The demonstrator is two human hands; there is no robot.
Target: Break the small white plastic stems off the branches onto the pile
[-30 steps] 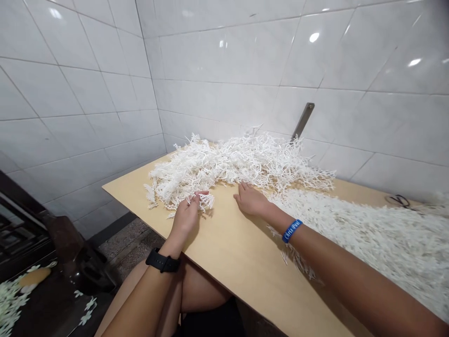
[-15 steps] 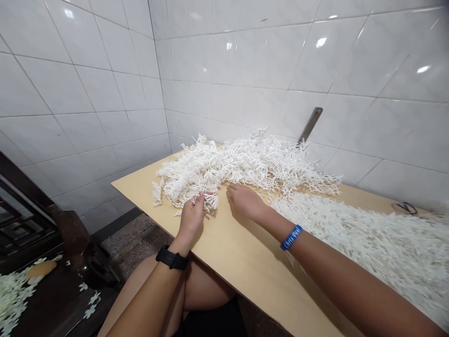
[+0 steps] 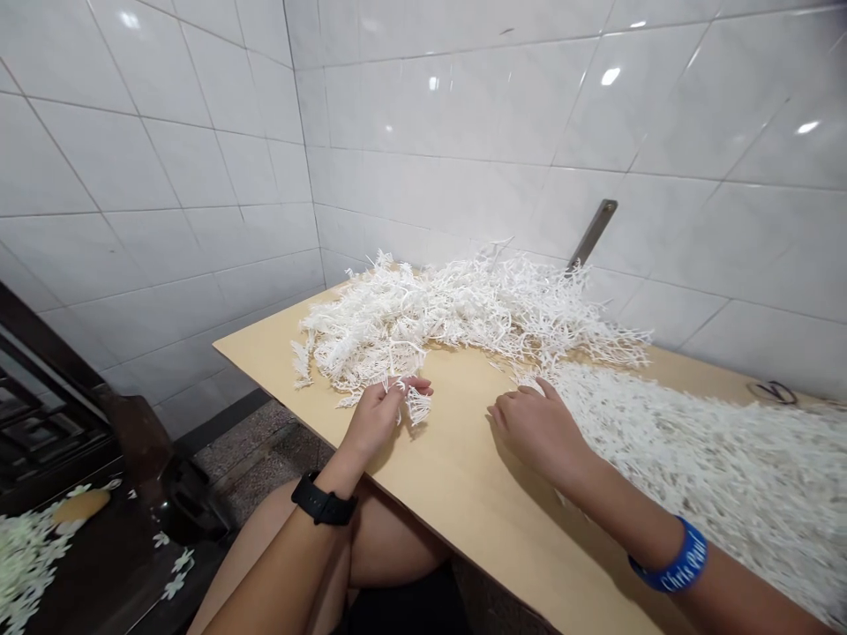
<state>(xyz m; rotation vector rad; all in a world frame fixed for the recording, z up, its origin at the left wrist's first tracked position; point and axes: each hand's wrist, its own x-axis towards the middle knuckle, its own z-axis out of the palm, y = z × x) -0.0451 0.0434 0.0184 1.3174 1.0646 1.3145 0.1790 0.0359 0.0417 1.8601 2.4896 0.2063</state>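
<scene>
Pinching a white plastic sprig [image 3: 416, 404], the left hand [image 3: 377, 419] hovers just off the tangled pile [image 3: 456, 313] (snag-prone stuff); the half-open, empty right hand [image 3: 539, 432] sits beside the dense white mass [image 3: 701, 476], where caught twigs could tear.

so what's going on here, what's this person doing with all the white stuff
A seated person is working at a light wooden board against a tiled wall. Their left hand, with a black watch on the wrist, pinches a small sprig just in front of a loose heap of white branching sprigs. Their right hand, with a blue wristband, rests open on the board beside a denser white mass.
</scene>
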